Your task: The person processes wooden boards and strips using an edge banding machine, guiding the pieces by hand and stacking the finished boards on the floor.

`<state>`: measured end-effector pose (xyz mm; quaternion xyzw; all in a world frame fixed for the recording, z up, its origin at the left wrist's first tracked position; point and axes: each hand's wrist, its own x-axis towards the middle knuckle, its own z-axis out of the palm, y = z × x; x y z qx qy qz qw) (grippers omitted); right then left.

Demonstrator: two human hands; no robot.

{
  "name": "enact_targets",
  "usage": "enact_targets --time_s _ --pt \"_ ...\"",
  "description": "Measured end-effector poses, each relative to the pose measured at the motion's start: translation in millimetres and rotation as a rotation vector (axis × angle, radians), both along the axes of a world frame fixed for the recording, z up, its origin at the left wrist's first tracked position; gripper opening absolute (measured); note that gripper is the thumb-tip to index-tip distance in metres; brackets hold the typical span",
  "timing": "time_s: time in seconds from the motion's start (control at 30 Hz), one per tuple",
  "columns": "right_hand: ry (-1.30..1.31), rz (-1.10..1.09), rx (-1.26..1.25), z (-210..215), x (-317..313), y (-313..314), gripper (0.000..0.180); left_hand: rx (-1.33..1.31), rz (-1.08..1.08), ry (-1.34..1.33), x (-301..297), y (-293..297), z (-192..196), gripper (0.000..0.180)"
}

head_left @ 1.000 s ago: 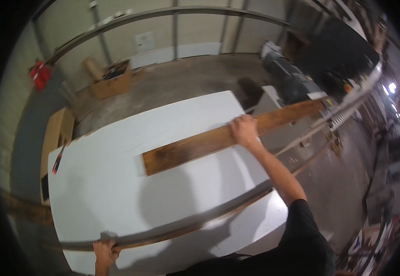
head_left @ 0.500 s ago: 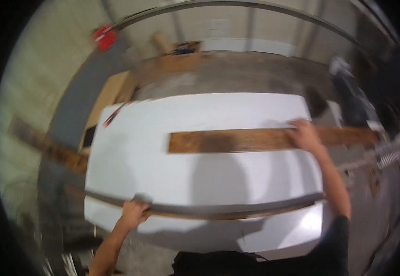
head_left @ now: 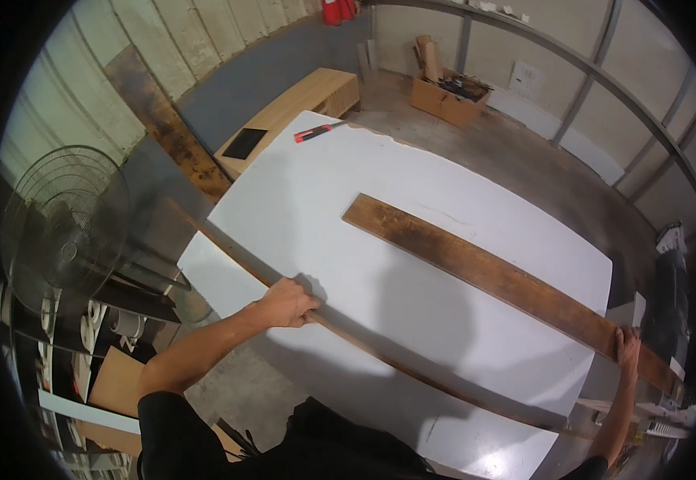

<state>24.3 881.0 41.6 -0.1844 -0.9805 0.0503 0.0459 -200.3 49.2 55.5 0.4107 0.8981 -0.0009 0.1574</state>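
Observation:
A large white tabletop point(head_left: 300, 200) fills the middle of the view. Near its front side, a long thin brown wooden strip point(head_left: 380, 356) stands on edge, and my left hand point(head_left: 288, 302) is closed around it. Farther back lies a brown, dark-stained wooden board point(head_left: 460, 260), running past the right edge of the tabletop. My right hand point(head_left: 627, 350) grips this board close to that edge, fingers over its upper face. A red-and-black utility knife point(head_left: 316, 133) rests at the far left corner.
A caged fan point(head_left: 68, 240) stands at left, above shelves with rolls point(head_left: 128, 324). Another stained board point(head_left: 168, 128) leans beside the wall. A wooden cabinet point(head_left: 308, 88) with a black panel point(head_left: 245, 144) adjoins the tabletop. Beyond is a filled cardboard box point(head_left: 448, 100).
My view has swung left, bringing the fan and shelves into sight. Along the stained board, my right hand has shifted toward its right end. My left hand still holds the strip.

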Motion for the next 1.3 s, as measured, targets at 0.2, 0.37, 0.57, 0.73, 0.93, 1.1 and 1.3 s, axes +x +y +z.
enact_targets --time_s 0.2,0.37,0.57,0.73,0.93,1.1,1.3 --pt "0.028 0.027 -0.223 -18 -47 -18 0.058 0.040 -0.010 0.013 0 -1 2 0.019" --pt "0.029 -0.044 -0.149 -35 -77 -43 0.070 0.050 0.028 0.003 3 -6 -3 0.021" --pt "-0.080 -0.007 -0.173 -17 -100 -115 0.065 0.258 -0.059 0.062 1 -19 -20 0.019" --pt "0.102 0.063 -0.327 -24 -113 -190 0.061 0.293 -0.122 0.076 -9 -16 -24 0.021" --pt "0.051 0.153 -0.318 -33 -145 -305 0.057 0.228 -0.099 0.036 -4 -18 -27 0.019" --pt "-0.069 0.306 -0.531 -17 -170 -401 0.062 0.474 -0.085 0.016 -1 -27 -23 0.013" --pt "-0.077 0.314 -0.548 3 -185 -502 0.050 0.861 -0.175 0.168 -6 -34 -13 0.011"
